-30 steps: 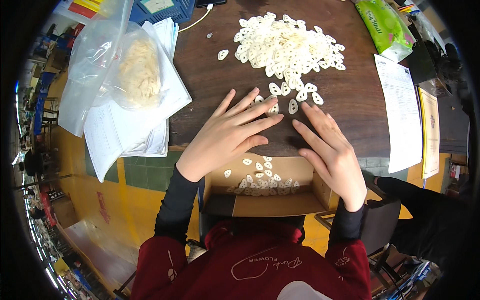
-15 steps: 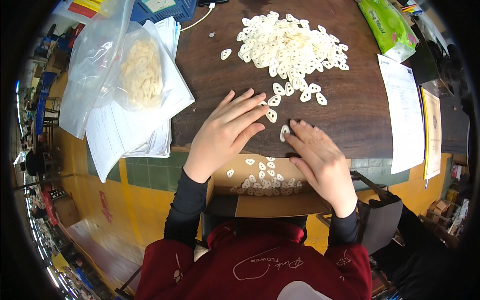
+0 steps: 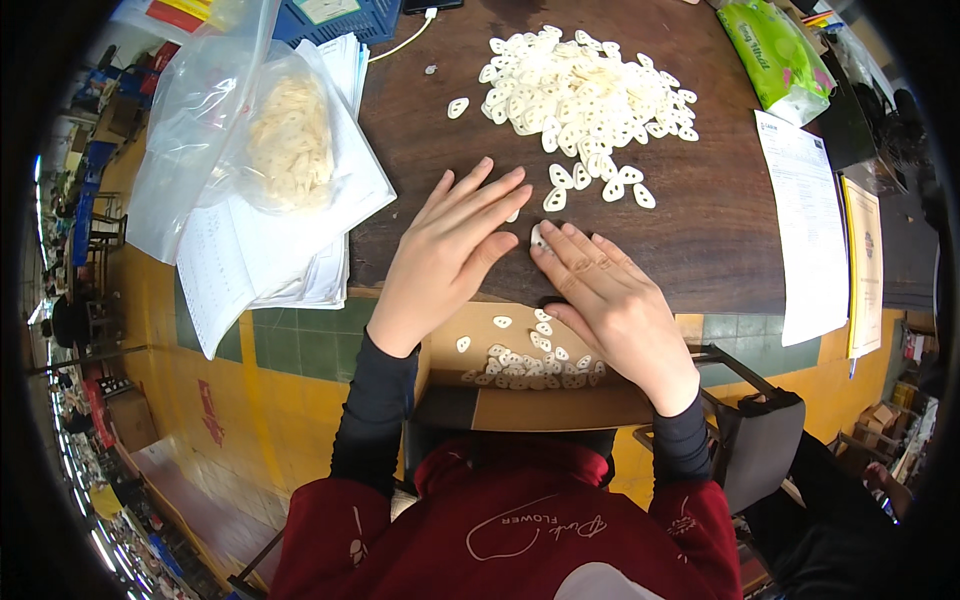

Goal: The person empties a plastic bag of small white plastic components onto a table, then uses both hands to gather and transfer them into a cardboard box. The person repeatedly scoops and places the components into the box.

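Note:
Small cream-white, rounded-triangular pieces with holes lie in a large pile (image 3: 575,90) at the far middle of the dark wooden table (image 3: 420,150). Several stray toward me below it. My left hand (image 3: 445,250) rests palm down with its fingers stretched out; part of one piece (image 3: 513,215) shows beside its fingers. My right hand (image 3: 610,290) is also flat, fingers extended, its fingertips on a single piece (image 3: 538,238) that they partly cover. Below the table's near edge, an open cardboard box (image 3: 560,410) holds many similar pieces (image 3: 525,370).
At left, a clear plastic bag (image 3: 290,145) of similar pieces lies on a stack of papers (image 3: 245,265). A blue crate (image 3: 335,22) and a white cable (image 3: 405,42) are behind. On the right are a green packet (image 3: 775,60), paper sheets (image 3: 805,230) and a dark chair (image 3: 765,440).
My right hand has moved left and slightly away from me, onto another piece. The piece formerly at its fingertips near the table edge is no longer seen there. My left hand has shifted little.

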{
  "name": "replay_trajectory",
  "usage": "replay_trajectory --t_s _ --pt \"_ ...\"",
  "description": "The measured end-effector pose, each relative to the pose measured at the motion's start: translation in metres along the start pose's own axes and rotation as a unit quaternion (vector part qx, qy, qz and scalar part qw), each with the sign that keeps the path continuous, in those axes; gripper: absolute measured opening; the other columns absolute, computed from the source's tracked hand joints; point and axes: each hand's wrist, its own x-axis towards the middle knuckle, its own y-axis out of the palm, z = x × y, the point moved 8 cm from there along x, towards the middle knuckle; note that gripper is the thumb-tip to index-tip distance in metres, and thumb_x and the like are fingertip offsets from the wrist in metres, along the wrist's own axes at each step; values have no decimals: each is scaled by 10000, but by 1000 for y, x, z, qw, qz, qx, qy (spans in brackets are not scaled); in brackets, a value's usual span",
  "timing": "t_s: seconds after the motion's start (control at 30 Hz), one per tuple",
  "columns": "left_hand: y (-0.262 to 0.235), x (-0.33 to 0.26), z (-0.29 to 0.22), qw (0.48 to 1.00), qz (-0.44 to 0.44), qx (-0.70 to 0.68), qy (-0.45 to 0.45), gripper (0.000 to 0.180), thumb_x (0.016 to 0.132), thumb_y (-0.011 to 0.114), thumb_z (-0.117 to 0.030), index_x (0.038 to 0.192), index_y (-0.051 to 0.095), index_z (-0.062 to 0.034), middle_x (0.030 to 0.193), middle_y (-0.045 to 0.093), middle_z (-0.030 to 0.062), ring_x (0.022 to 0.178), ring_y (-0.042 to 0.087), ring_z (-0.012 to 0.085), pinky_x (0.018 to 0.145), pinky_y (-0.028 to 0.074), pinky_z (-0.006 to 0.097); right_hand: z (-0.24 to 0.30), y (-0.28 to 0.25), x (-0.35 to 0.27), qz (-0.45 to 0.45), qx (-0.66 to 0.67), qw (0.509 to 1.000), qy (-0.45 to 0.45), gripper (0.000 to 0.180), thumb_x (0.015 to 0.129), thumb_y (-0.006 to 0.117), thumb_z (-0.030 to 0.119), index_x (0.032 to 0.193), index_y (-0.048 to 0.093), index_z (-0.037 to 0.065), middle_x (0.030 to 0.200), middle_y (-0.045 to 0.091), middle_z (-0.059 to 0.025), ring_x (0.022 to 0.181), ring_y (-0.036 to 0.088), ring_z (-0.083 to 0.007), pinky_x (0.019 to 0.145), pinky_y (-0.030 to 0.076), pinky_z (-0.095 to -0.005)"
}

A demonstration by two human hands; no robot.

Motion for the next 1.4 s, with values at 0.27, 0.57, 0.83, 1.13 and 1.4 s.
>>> replay_trajectory --t_s 0.27,0.57,0.83,1.13,1.4 --pt "25 0 -15 986 107 113 56 828 923 425 -752 1582 479 -255 1642 458 -24 1551 359 298 1273 227 584 17 5 -43 144 142 978 -49 562 839 774 361 1354 708 145 1482 632 -46 1428 548 -249 1232 375 -501" --pt "-4 -2 -5 985 37 -166 20 897 977 244 -796 1546 520 -159 1642 453 77 1565 330 333 1285 150 581 -8 -3 12 -32 32 999 5 512 905 767 266 1364 677 58 1465 626 -134 1380 584 -286 1167 458 -445" --pt "33 27 -17 986 40 141 83 670 1055 459 -571 1548 510 -121 1668 417 37 1567 325 302 1269 176 614 28 16 -14 90 127 986 -62 557 886 764 280 1400 659 93 1489 614 -102 1399 567 -271 1203 428 -458" --pt "28 11 -22 993 84 53 62 593 1045 513 -520 1469 574 -110 1627 468 81 1501 438 268 1252 299 503 -20 -38 -33 34 191 979 64 543 923 718 161 1437 622 16 1554 537 -198 1470 493 -336 1247 321 -524" --pt "-4 2 -2 976 -25 -213 -29 938 1030 153 -759 1688 56 -98 1747 190 177 1628 106 353 1291 0 543 -6 2 19 -38 -34 998 -24 537 917 750 284 1402 646 78 1488 608 -114 1387 572 -263 1179 448 -413"
